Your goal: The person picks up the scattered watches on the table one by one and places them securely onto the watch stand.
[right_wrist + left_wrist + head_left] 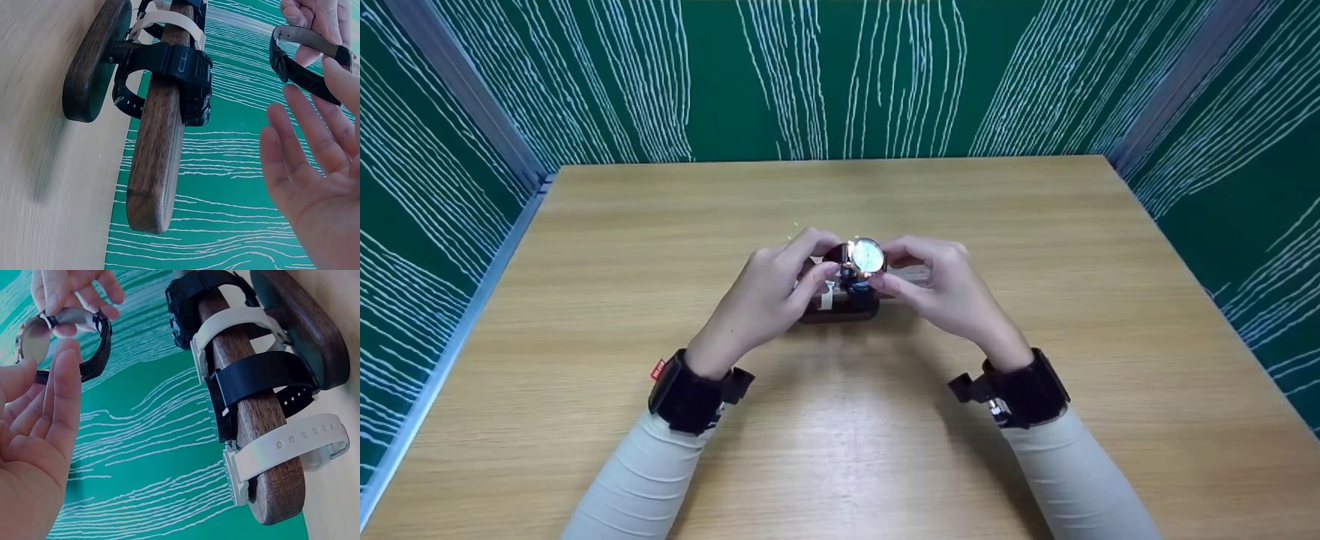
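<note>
Both hands hold a wristwatch (867, 256) with a round, bright face and a dark strap, raised over a watch stand. Its strap (97, 360) forms a loop in the left wrist view. My left hand (769, 289) pinches the watch from the left between thumb and fingers. From the other side my right hand (945, 285) grips it near the case, its lower fingers spread out in the right wrist view. Beneath them is the wooden bar (154, 163) of the stand, largely covered by the hands in the head view.
Several watches hang on the bar: a chunky black one (194, 84), a white-banded one (242, 320), a black-banded one (261, 377) and another white one (289, 447) near one end. The stand's dark base (315, 332) sits on the wooden table (840, 450). Green patterned walls (847, 82) surround it.
</note>
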Demonstrator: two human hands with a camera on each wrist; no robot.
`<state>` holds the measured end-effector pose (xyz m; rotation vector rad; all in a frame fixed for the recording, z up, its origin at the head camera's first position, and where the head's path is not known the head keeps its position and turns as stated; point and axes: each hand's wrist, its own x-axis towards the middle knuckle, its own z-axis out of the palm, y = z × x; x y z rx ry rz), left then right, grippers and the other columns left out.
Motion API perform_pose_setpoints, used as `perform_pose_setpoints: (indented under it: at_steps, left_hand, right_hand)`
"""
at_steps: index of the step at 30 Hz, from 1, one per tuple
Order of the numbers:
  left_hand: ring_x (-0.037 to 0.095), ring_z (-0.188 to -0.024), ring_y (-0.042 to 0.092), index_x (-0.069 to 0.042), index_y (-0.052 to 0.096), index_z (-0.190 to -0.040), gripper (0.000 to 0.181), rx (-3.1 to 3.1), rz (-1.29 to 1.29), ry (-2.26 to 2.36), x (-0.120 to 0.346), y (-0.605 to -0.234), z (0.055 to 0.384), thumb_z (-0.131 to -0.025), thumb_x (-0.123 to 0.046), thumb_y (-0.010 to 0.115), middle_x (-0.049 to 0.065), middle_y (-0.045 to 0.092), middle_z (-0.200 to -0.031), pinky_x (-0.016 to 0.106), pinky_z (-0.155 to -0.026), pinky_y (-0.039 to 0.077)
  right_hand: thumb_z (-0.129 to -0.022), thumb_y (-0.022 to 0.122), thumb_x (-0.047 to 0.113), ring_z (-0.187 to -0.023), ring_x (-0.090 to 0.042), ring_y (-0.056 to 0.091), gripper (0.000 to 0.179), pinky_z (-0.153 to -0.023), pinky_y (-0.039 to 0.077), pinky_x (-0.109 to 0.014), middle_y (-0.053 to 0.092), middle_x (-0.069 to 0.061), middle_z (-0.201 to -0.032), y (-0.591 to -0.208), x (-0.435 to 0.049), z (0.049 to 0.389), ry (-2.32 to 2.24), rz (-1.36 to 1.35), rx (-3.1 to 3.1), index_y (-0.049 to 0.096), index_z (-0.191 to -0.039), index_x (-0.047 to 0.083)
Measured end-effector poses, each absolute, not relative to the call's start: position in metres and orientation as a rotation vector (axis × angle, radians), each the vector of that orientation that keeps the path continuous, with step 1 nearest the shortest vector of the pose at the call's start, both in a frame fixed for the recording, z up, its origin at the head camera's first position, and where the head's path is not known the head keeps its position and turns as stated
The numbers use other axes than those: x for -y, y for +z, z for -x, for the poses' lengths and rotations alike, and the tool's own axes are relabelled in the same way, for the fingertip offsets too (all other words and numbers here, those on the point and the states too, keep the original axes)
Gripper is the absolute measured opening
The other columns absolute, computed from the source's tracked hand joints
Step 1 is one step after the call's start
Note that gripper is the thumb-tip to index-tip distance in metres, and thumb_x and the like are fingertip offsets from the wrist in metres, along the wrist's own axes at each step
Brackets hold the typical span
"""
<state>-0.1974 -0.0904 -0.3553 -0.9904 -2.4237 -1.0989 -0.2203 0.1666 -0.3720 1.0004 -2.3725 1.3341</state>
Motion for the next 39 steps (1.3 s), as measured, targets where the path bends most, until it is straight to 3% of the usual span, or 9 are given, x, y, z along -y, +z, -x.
perform_pose_setpoints:
  at_steps: [9,22,35,39]
  left_hand:
    - [0.015,-0.079,0.073,-0.006,0.062,-0.129,0.021,2.441,0.983,-1.117,0.091,-0.3558,0.1994,-0.11,-0.015,0.059,0.008,0.075,-0.116,0.024,-0.076,0.059]
    - [0.013,-0.08,0.071,-0.006,0.061,-0.128,0.02,2.47,1.006,-1.092,0.0912,-0.3593,0.2022,-0.111,-0.016,0.056,0.006,0.072,-0.104,0.024,-0.073,0.058]
    - [0.017,-0.081,0.07,-0.009,0.064,-0.131,0.023,2.486,0.971,-1.059,0.0927,-0.3614,0.2039,-0.111,-0.018,0.058,0.005,0.074,-0.109,0.031,-0.077,0.059]
    - [0.018,-0.093,0.071,-0.01,0.064,-0.136,0.028,2.496,0.958,-1.056,0.0933,-0.3613,0.2049,-0.109,-0.019,0.061,0.007,0.075,-0.12,0.038,-0.086,0.061]
  right_hand:
    - [-0.093,0.083,0.014,-0.101,-0.017,0.075,0.028,-0.092,0.061,-0.031,0.078,-0.004,-0.112,-0.3684,-0.1676,0.2177,1.419,-0.996,2.399,0.076,-0.117,0.002]
    - [-0.092,0.083,0.011,-0.098,-0.016,0.075,0.027,-0.091,0.061,-0.033,0.079,-0.003,-0.11,-0.369,-0.1674,0.218,1.399,-1.01,2.369,0.076,-0.117,0.002]
    - [-0.088,0.087,0.012,-0.091,-0.013,0.075,0.02,-0.084,0.062,-0.026,0.08,-0.001,-0.098,-0.3695,-0.167,0.2175,1.296,-1.022,2.354,0.078,-0.103,0.004]
    - [-0.09,0.086,0.013,-0.091,-0.013,0.076,0.018,-0.082,0.063,-0.028,0.08,-0.002,-0.097,-0.368,-0.1679,0.2165,1.222,-1.032,2.325,0.077,-0.102,0.003]
